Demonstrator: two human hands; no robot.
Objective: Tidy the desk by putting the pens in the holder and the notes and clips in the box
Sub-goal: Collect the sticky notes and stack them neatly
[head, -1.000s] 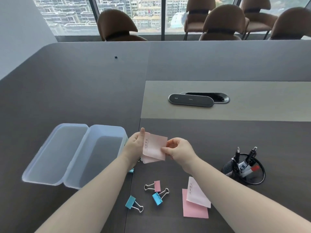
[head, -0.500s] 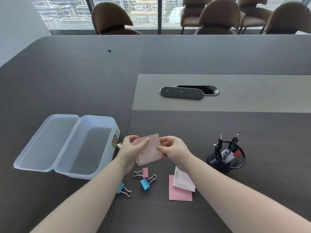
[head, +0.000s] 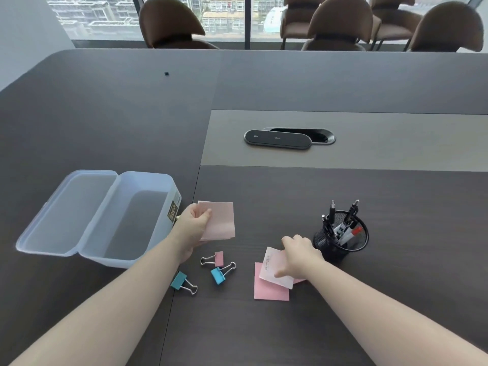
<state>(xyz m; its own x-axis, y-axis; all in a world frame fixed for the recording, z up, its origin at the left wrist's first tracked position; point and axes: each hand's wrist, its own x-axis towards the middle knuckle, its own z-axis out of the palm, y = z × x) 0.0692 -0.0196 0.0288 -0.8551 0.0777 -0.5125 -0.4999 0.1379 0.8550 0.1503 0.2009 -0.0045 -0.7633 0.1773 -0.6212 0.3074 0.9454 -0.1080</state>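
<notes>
Across the dark conference table [head: 343, 207], notes are being gathered: a pink stack [head: 220, 220] is pinched in the left hand [head: 194, 223] beside the open box [head: 137, 220], while right hand [head: 301, 256] fingers press, seemingly closing on, the white note [head: 274, 268], to be lifted next.

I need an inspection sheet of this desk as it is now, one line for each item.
Surface: dark desk, lighter centre strip.
Job's things: plastic box open and empty; pens upright in the mesh holder; two pink notes and three binder clips lie on the desk.
Clutter: small black speck far off.
Hands: left hand holds pink notes; right hand rests on the lying notes.
Cables: nothing seen; cable port open.
Surroundings: brown chairs, windows.
</notes>
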